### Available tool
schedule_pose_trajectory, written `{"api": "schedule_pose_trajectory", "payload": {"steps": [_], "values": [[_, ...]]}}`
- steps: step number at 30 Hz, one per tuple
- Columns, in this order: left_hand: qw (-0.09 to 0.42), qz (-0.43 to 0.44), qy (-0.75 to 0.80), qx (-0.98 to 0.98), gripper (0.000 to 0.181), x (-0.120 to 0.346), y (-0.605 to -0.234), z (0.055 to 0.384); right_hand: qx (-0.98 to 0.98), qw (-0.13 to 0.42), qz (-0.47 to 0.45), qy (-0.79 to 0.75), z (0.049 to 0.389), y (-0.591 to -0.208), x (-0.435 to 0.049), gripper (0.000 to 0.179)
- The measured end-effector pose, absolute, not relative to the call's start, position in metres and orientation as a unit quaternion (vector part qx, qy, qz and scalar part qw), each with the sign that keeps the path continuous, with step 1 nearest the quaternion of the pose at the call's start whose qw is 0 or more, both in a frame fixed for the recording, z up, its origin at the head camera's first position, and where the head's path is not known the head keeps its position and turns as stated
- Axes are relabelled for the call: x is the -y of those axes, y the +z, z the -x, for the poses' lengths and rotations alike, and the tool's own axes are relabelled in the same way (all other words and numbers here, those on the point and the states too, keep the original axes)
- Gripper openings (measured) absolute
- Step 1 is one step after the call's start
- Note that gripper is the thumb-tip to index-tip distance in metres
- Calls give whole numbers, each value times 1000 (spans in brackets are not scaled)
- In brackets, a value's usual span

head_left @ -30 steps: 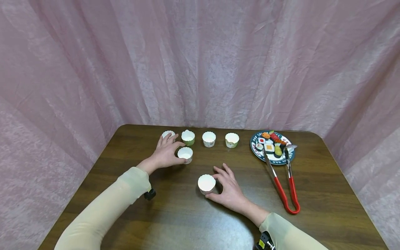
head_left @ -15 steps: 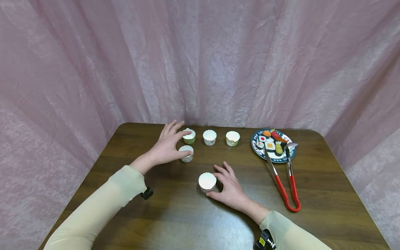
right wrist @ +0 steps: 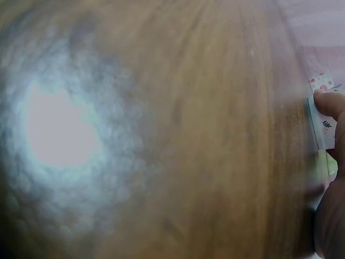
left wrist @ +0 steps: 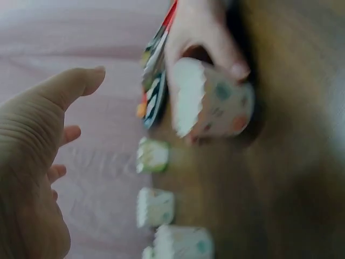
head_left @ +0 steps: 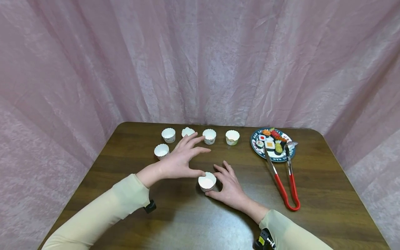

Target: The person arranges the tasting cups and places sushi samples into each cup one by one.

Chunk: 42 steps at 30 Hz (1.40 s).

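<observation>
My right hand (head_left: 229, 192) holds a white paper cupcake cup (head_left: 207, 184) between thumb and fingers, upright near the table's middle. In the left wrist view this cup (left wrist: 223, 102) shows pastel dots. My left hand (head_left: 178, 161) is spread just left of it, holding nothing; its thumb overlaps the rim in the head view. Past the left fingertips stand white cupcake cups (head_left: 209, 138), one of them green-bottomed (head_left: 232, 140). Two more, a rear cup (head_left: 168, 136) and a nearer cup (head_left: 160, 150), sit beyond the left wrist. Another nearer cup (left wrist: 186, 243) is mostly hidden by my left hand in the head view.
At the back right, a dark-rimmed plate (head_left: 254, 150) bears several sushi pieces (head_left: 269, 146). Red-handled tongs (head_left: 282, 194) rest with their tips on the plate and their handles on the wooden table (head_left: 325, 194). A pink curtain (head_left: 200, 69) hangs behind.
My left hand has moved right and toward the front, away from the back-left cups, coming beside the held cup. Two left cups are uncovered. My right hand keeps its hold in place.
</observation>
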<state>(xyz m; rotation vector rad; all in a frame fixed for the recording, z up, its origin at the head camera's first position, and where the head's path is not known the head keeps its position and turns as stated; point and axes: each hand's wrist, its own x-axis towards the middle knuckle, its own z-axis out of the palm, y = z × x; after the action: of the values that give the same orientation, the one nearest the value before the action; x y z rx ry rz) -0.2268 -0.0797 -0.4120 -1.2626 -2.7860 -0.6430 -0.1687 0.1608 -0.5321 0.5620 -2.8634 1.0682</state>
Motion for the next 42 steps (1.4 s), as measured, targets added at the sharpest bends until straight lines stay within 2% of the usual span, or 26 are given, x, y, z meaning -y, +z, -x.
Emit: {"api": "schedule_pose_trajectory", "payload": {"steps": [9,17,22,29,38,42], "values": [[-37,370,-209,904,82,75,-459,196,917,-6,-192,350,163,-536,-159,65],[-23,322,-230,918,85,74,-478,180,911,-7,-180,371,163,-537,-159,56],[-5,300,-252,920,75,68,-481,177,918,12,-163,360,166,-538,-157,56],[23,306,-263,915,58,59,-484,177,920,11,-170,352,167,-536,-159,66],[30,286,-259,922,69,54,-490,179,920,11,-165,354,170,-535,-160,59],[16,274,-262,925,82,53,-491,181,922,13,-159,351,170,-534,-159,59]]}}
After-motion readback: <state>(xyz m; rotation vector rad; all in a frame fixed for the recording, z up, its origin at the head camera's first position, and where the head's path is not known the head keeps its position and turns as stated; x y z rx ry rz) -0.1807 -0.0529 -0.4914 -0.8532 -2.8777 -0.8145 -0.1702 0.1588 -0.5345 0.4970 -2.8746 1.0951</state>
